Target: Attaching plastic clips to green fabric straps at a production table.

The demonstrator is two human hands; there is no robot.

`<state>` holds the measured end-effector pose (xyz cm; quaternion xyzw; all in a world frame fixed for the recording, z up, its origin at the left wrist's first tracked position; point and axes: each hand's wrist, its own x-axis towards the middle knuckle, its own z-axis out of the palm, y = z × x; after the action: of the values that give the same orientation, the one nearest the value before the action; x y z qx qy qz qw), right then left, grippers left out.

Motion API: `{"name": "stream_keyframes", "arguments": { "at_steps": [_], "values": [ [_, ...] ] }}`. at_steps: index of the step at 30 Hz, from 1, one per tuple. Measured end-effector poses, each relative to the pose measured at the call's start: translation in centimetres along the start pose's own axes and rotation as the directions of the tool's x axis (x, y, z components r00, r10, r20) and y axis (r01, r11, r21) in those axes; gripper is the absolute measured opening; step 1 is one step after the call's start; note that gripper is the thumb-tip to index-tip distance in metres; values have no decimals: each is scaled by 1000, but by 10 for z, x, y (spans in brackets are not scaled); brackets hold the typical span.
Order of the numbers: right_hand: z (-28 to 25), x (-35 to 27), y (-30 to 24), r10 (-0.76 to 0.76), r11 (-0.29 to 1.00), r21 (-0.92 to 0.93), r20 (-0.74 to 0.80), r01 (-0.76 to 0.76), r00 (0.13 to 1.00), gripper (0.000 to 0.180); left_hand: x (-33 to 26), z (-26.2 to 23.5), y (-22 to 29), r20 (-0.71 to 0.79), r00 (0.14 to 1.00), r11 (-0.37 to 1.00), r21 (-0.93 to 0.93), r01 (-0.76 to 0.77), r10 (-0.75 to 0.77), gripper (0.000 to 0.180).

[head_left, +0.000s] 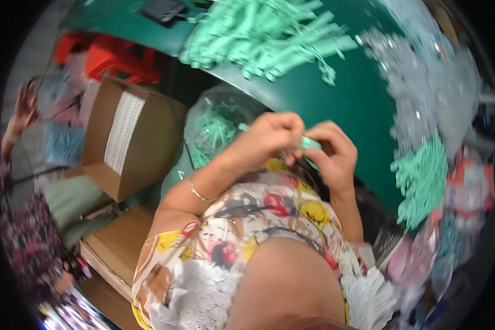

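Observation:
My left hand [275, 136] and my right hand [335, 151] meet in front of my chest, both closed with bent fingers. Between their fingertips is a small mint-green strap piece [310, 143], mostly covered by the fingers and slightly blurred. Beyond them, a large heap of flat mint-green straps [258, 38] lies on the green table [363, 115]. Beside my left forearm, a clear plastic bag [203, 113] holds a tangle of mint-green pieces [217, 132].
Clear plastic pieces [410, 91] and another mint-green bundle [423, 181] line the table's right side. An open cardboard box [154, 148] stands at left, near red stools [121, 58]. Another person's hand [23, 110] shows at far left. A black object [165, 11] lies at the far edge.

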<state>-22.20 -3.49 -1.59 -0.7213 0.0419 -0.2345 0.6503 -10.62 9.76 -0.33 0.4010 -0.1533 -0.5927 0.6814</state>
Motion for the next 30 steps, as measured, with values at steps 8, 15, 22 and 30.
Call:
{"name": "stream_keyframes", "arguments": {
  "at_steps": [8, 15, 22, 30],
  "values": [
    [-7, 2, -3, -29, 995, -98, -61, 23, 998, 22, 13, -1, 1, 75, 997, 999, 29, 23, -26, 11],
    [-16, 12, -6, -330, 815, -465, 119, 346, 936, 22, 17, -2, -13, 47, 999, 998, -68, 13, -9, 11],
    [-18, -1, -17, 187, 953, -247, 20, -176, 982, 12, 14, 5, -12, -52, 958, 934, 241, -262, 282, 21],
    [-14, -4, -16, 260, 966, -16, 73, -260, 963, 17, 14, 7, 3, 197, 959, 657, 700, -282, 202, 18]
  ]
}}
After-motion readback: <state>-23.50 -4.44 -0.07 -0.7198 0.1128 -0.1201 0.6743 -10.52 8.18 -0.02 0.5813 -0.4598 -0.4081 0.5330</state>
